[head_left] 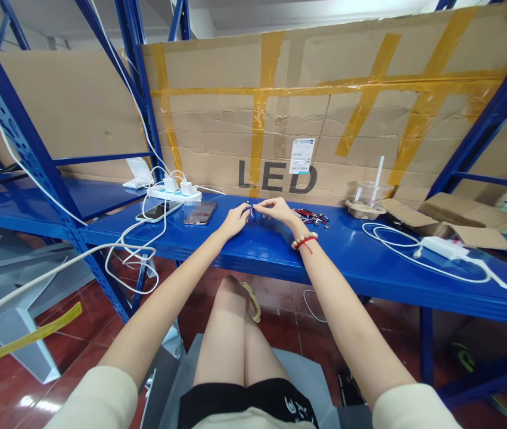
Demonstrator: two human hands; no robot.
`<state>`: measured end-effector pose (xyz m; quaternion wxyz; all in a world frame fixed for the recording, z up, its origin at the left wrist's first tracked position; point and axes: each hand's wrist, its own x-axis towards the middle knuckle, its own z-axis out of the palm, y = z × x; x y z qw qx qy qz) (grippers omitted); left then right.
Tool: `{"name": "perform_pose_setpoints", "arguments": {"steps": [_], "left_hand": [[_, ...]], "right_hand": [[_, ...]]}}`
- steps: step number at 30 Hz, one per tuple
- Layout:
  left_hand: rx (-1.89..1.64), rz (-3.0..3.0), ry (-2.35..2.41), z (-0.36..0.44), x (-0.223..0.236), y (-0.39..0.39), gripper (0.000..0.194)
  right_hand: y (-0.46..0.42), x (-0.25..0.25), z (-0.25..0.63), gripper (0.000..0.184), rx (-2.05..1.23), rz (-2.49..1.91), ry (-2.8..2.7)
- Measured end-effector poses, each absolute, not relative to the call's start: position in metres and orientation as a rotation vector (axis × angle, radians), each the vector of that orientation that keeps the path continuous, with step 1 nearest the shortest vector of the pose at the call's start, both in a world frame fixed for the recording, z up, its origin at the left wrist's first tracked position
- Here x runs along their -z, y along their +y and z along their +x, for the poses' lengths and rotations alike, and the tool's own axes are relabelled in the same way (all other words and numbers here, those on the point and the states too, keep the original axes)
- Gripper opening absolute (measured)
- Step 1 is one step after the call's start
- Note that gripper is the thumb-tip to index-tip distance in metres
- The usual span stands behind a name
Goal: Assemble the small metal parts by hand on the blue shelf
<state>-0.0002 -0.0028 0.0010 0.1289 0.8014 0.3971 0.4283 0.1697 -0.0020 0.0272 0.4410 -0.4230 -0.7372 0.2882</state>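
Note:
Both hands meet over the blue shelf top [262, 247]. My left hand [235, 219] is closed, its fingertips pinching a small blue piece with a metallic glint [253, 213]. From the other side, my right hand [276, 210] has thumb and forefinger closed at the same small blue piece. Its exact kind is too small to make out. Just right of my right hand lies a loose pile of small red, blue and silvery pieces [312, 217]. A beaded bracelet with a red string [304, 241] is on my right wrist.
To the left are a white power strip [175, 193] with plugs, two phones [158, 211] and tangled white cables [123, 245]. A plastic cup with a straw [372, 196], a white adapter [444, 247] and torn cardboard [463, 214] sit right. A large carton [217, 131] stands behind.

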Motion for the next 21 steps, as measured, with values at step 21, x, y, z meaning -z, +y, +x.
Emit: {"name": "perform_pose_setpoints", "arguments": {"steps": [21], "left_hand": [[-1.236, 2.334, 1.159, 0.0004, -0.0007, -0.0035, 0.021]], "right_hand": [[-0.0031, -0.0261, 0.1693, 0.049, -0.761, -1.079, -1.834]]}}
